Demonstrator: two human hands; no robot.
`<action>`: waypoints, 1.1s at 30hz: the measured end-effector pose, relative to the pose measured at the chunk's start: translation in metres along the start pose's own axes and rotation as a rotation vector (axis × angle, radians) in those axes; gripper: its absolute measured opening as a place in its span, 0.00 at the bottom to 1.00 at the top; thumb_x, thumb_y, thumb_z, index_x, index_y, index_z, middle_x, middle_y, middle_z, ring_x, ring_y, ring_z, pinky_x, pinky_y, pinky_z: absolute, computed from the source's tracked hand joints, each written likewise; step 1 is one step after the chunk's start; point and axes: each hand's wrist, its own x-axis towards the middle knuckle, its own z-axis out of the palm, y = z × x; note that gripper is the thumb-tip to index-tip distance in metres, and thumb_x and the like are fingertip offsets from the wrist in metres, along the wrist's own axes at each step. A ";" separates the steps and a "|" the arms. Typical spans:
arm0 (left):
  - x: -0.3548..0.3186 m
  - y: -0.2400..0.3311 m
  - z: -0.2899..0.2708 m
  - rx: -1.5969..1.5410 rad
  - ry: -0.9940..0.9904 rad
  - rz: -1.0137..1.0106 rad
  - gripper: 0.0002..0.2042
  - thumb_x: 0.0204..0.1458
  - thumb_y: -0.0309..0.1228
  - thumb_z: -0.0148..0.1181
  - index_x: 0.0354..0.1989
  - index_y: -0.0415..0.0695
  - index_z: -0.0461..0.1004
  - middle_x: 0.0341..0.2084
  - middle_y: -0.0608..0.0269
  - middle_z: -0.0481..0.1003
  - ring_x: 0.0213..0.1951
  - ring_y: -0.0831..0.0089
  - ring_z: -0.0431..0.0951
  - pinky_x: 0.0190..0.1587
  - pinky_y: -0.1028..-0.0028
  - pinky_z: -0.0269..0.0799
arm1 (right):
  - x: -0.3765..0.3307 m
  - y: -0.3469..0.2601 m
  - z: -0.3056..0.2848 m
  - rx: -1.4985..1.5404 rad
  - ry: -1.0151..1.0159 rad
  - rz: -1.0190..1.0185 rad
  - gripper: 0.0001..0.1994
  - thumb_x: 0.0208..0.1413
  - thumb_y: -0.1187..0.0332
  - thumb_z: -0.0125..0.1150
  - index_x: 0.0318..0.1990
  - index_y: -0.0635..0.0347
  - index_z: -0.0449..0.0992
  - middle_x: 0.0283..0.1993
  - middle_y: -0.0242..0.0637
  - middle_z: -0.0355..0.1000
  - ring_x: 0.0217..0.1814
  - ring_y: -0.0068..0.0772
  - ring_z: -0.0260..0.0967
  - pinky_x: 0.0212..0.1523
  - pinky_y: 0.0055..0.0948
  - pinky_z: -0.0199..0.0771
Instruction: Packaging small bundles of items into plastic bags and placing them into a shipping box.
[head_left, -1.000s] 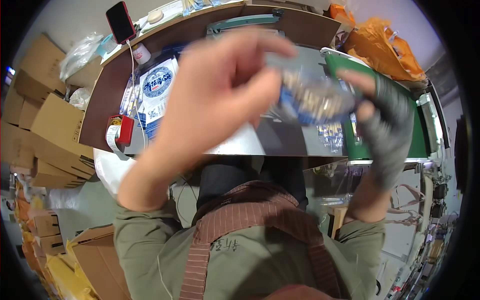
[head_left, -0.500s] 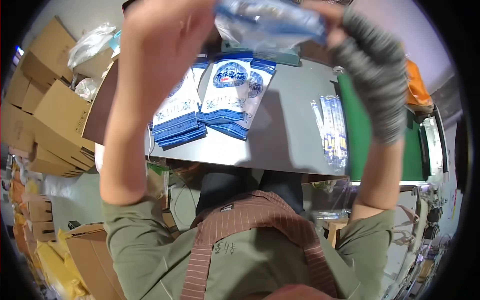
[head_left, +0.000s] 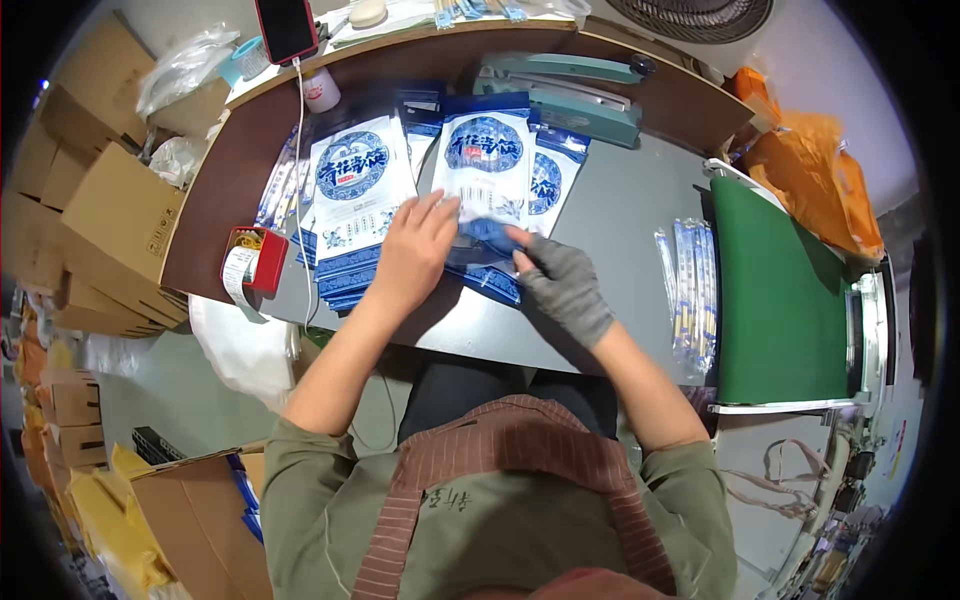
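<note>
A white pouch with blue bands and a round blue emblem (head_left: 485, 143) lies on top of the middle pile on the grey table. My bare left hand (head_left: 412, 248) rests with fingers stretched out at the pouch's lower left edge. My right hand (head_left: 570, 292), in a grey fingerless glove, pinches its blurred blue lower edge near the right corner. Below and beside it are more pouches of the same kind (head_left: 548, 185). Another pile of pouches (head_left: 352, 180) lies to the left of my left hand.
Chopstick-like slim wrapped sticks (head_left: 690, 290) lie at the right, beside a green belt surface (head_left: 785, 300). A teal bar-shaped machine (head_left: 570, 95) stands behind the pouches. Further left are a red box (head_left: 255, 262), a white cable (head_left: 302, 190) and a phone (head_left: 287, 28).
Both hands have come down from high at the far side, toward me. The shiny blue and white pouch they held up is now down on the middle pile.
</note>
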 end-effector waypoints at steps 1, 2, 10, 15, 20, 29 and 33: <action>0.011 -0.009 -0.002 -0.054 0.050 -0.053 0.14 0.42 0.19 0.55 0.41 0.37 0.73 0.44 0.54 0.74 0.48 0.55 0.73 0.51 0.60 0.69 | -0.006 -0.013 -0.010 0.313 0.046 0.231 0.17 0.59 0.66 0.55 0.56 0.53 0.72 0.41 0.50 0.76 0.32 0.41 0.74 0.40 0.35 0.76; 0.023 -0.015 -0.007 -0.106 0.103 -0.107 0.15 0.41 0.18 0.54 0.41 0.36 0.73 0.42 0.53 0.75 0.45 0.54 0.75 0.49 0.61 0.71 | -0.011 -0.018 -0.018 0.623 0.089 0.461 0.20 0.59 0.62 0.56 0.59 0.52 0.69 0.44 0.50 0.76 0.32 0.41 0.74 0.39 0.38 0.77; 0.040 0.100 -0.122 -0.470 -0.058 0.264 0.07 0.43 0.26 0.55 0.30 0.36 0.70 0.30 0.49 0.74 0.33 0.53 0.76 0.34 0.63 0.75 | -0.020 -0.065 -0.022 1.729 -0.133 0.548 0.33 0.61 0.43 0.45 0.64 0.59 0.58 0.58 0.50 0.65 0.55 0.45 0.67 0.54 0.37 0.69; -0.031 0.176 -0.143 -0.559 -0.181 0.254 0.14 0.46 0.34 0.58 0.31 0.34 0.70 0.28 0.51 0.75 0.32 0.54 0.77 0.42 0.59 0.71 | -0.135 -0.023 -0.056 1.434 -0.474 0.997 0.30 0.57 0.50 0.51 0.61 0.64 0.61 0.52 0.48 0.70 0.48 0.41 0.71 0.47 0.36 0.74; -0.116 0.185 -0.196 -0.591 0.570 -0.871 0.49 0.46 0.46 0.67 0.69 0.39 0.42 0.62 0.44 0.54 0.66 0.55 0.50 0.61 0.60 0.59 | -0.033 -0.105 0.014 1.089 -0.649 0.788 0.30 0.51 0.56 0.58 0.55 0.71 0.66 0.46 0.49 0.73 0.40 0.39 0.76 0.43 0.32 0.78; -0.296 0.208 -0.293 -1.542 1.561 -1.616 0.21 0.54 0.33 0.61 0.52 0.33 0.68 0.44 0.50 0.76 0.45 0.61 0.79 0.46 0.64 0.79 | -0.073 -0.299 0.201 0.817 -1.427 0.102 0.31 0.56 0.63 0.61 0.64 0.67 0.58 0.56 0.46 0.67 0.58 0.31 0.65 0.59 0.27 0.62; -0.421 0.154 -0.311 -1.413 1.721 -1.575 0.21 0.55 0.32 0.60 0.54 0.32 0.67 0.47 0.46 0.75 0.46 0.58 0.78 0.47 0.61 0.79 | -0.066 -0.284 0.224 0.845 -1.366 0.019 0.37 0.57 0.65 0.56 0.71 0.61 0.45 0.68 0.48 0.54 0.67 0.36 0.56 0.65 0.32 0.56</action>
